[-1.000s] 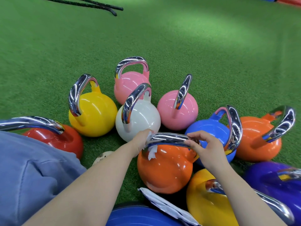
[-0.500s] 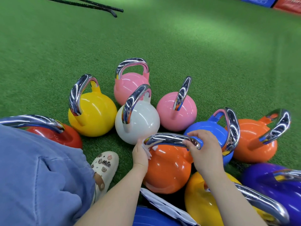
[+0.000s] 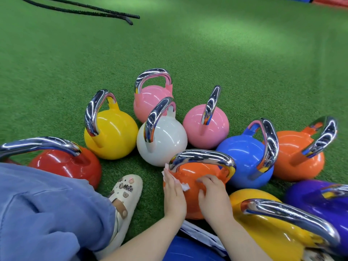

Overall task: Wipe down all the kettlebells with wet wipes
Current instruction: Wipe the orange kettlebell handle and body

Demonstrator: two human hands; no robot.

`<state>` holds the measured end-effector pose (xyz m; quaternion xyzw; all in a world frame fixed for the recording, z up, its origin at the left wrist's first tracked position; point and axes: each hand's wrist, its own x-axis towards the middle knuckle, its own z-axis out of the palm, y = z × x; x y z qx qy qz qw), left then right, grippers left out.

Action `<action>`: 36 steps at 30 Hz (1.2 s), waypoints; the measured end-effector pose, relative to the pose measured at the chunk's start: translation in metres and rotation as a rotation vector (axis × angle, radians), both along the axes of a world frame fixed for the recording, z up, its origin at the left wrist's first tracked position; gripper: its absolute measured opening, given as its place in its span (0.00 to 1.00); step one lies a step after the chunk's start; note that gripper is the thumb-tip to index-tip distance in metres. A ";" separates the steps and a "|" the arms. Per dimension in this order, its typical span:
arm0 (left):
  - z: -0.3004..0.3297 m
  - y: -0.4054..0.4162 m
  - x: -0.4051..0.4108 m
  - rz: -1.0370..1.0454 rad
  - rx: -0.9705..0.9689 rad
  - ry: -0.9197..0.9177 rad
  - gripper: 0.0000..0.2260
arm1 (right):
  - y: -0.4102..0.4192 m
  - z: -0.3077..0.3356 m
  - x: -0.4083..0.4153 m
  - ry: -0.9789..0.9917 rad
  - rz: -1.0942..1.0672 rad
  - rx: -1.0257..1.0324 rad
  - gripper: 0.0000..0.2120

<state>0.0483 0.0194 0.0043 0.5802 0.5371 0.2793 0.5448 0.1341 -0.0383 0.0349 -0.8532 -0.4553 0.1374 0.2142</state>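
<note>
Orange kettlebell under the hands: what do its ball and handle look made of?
The orange kettlebell looks like metal under glossy paint, showing soft highlights. Its handle looks like polished chrome, mirror-bright. The metal beneath the paint is a guess.

Both hands [image 3: 195,196] and wipe [image 3: 183,186] on orange kettlebell [image 3: 195,178].

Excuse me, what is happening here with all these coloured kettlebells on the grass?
A person crouches on green turf among many kettlebells and is wiping the near orange kettlebell. The left hand presses a white wipe against its body, below the chrome handle. The right hand rests on the same bell, steadying it.
</note>
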 end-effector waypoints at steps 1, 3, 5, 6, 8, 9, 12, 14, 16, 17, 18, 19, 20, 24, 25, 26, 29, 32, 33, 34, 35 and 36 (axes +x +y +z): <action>-0.003 -0.003 -0.002 -0.022 0.019 0.024 0.24 | 0.001 0.000 -0.001 -0.009 -0.018 0.001 0.17; -0.004 -0.008 -0.004 -0.037 0.040 0.077 0.25 | 0.002 -0.001 -0.006 -0.023 -0.053 0.026 0.17; -0.003 -0.010 -0.005 -0.004 0.049 0.131 0.25 | 0.002 -0.003 -0.010 -0.025 -0.080 0.047 0.17; -0.003 -0.010 -0.005 0.015 0.061 0.154 0.25 | 0.001 -0.003 -0.012 -0.027 -0.089 0.049 0.17; -0.003 -0.005 -0.007 0.045 0.081 0.167 0.26 | 0.000 -0.005 -0.015 -0.026 -0.096 0.060 0.18; -0.004 0.001 -0.007 0.069 0.076 0.149 0.26 | 0.000 -0.005 -0.014 -0.025 -0.096 0.068 0.18; -0.012 0.021 -0.008 0.141 0.026 0.092 0.22 | 0.000 -0.007 -0.012 -0.034 -0.080 0.060 0.19; -0.013 0.025 -0.006 0.141 0.028 0.097 0.21 | -0.002 -0.009 -0.011 -0.049 -0.069 0.073 0.20; -0.014 0.023 -0.001 0.164 0.030 0.081 0.20 | -0.004 -0.012 -0.011 -0.064 -0.057 0.074 0.21; -0.014 0.022 0.003 0.181 0.028 0.067 0.20 | -0.005 -0.013 -0.011 -0.068 -0.048 0.072 0.22; -0.013 0.020 0.006 0.194 0.016 0.051 0.20 | -0.006 -0.014 -0.010 -0.069 -0.042 0.070 0.22; -0.011 0.020 0.010 0.205 0.001 0.028 0.20 | -0.007 -0.013 -0.010 -0.066 -0.039 0.063 0.22; -0.010 0.021 0.013 0.210 -0.015 0.005 0.20 | -0.007 -0.013 -0.010 -0.059 -0.037 0.055 0.22; -0.007 0.026 0.007 0.156 0.030 0.003 0.15 | -0.009 -0.012 -0.010 -0.044 -0.017 0.047 0.23; -0.006 0.028 0.004 0.127 0.047 0.012 0.13 | -0.010 -0.012 -0.011 -0.044 -0.013 0.044 0.23; -0.004 0.030 0.002 0.103 0.059 0.015 0.12 | -0.010 -0.012 -0.011 -0.043 -0.010 0.039 0.23; 0.004 0.034 0.005 0.116 0.081 0.002 0.13 | -0.011 -0.013 -0.011 -0.029 -0.010 0.024 0.24; 0.013 0.036 0.017 0.211 0.032 -0.062 0.17 | -0.014 -0.012 -0.011 -0.031 0.018 0.015 0.26; 0.014 0.037 0.019 0.227 0.017 -0.075 0.17 | -0.015 -0.011 -0.011 -0.022 0.032 0.003 0.26; 0.013 0.039 0.020 0.228 0.007 -0.082 0.16 | -0.016 -0.010 -0.011 -0.014 0.043 -0.007 0.26; 0.012 0.040 0.020 0.219 0.003 -0.086 0.16 | -0.016 -0.009 -0.011 -0.012 0.053 -0.010 0.27; 0.010 0.041 0.019 0.207 0.003 -0.088 0.16 | -0.016 -0.009 -0.010 -0.010 0.059 -0.007 0.27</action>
